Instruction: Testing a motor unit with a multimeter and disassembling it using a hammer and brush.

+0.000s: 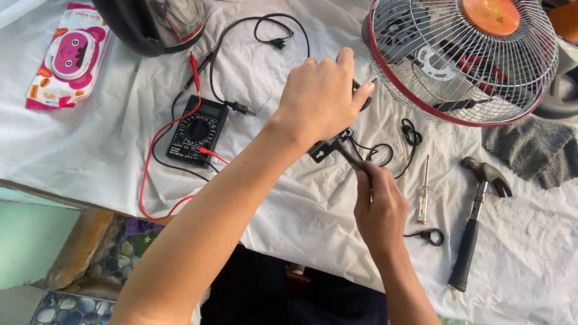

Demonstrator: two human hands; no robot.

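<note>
My left hand (322, 96) is closed over a small black part (364, 101) near the fan's base, with thin black wires (383, 152) trailing from it. My right hand (379, 207) grips a slim dark tool (352, 156) whose tip points up at a black bracket (330, 146) under the left hand. Both hands work on a white cloth (291, 201) over a table. A table fan (462, 44) with a wire grille and orange hub lies just right of the left hand.
A black multimeter (196, 131) with red and black leads lies left. A clear-handled screwdriver (423, 189), a claw hammer (476, 219), a grey rag (535, 148), a black cable tie loop (428, 236), a wipes pack (70, 55) and a dark kettle (153, 19) surround the work.
</note>
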